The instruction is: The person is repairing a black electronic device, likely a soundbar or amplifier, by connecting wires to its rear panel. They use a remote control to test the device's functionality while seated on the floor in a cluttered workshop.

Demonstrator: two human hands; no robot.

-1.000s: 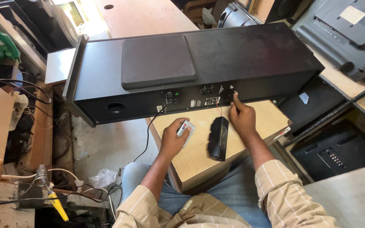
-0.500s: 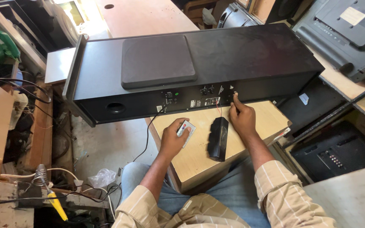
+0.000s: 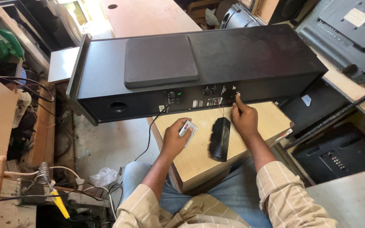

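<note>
From the head camera, a long black speaker cabinet [image 3: 199, 67] lies across a small wooden table [image 3: 199, 156], its back panel of knobs and sockets facing the person. The left hand [image 3: 175, 138] rests on the table with its fingers curled around a small white remote [image 3: 188, 131]. The right hand [image 3: 243, 120] reaches up to the panel, its forefinger touching a switch [image 3: 237, 95] and the other fingers folded. A small black speaker [image 3: 220, 138] lies between the hands.
</note>
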